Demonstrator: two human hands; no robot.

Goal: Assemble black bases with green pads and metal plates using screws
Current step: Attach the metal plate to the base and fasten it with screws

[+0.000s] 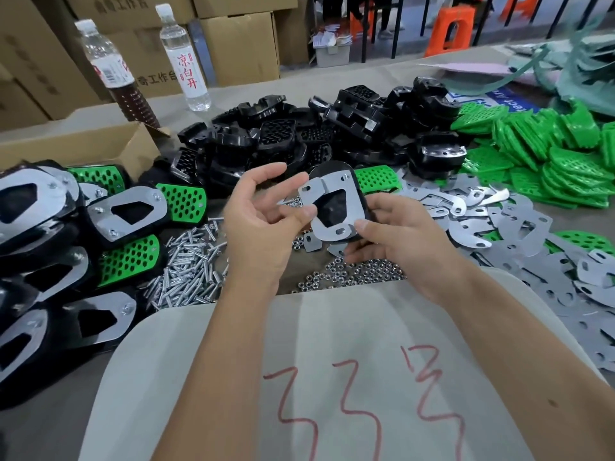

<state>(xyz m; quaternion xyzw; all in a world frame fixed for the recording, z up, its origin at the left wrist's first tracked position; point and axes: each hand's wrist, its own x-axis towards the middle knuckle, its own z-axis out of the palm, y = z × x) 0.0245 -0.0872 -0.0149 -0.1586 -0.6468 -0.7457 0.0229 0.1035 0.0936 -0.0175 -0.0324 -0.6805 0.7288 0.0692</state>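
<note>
Cluttering the grey table [299,84] — screws [189,264], boxes [239,44] behind — both hands' grip pinching one metal plate [327,207].

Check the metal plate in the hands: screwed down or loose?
Loose, apparently: the metal plate on the black base shows empty holes, no screw heads.

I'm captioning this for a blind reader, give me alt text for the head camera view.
Two hands hold a black base with a metal plate laid on it: right hand gripping, left hand pinching the plate's edge. Screws, nuts, plates, green pads and finished units surround them.
</note>
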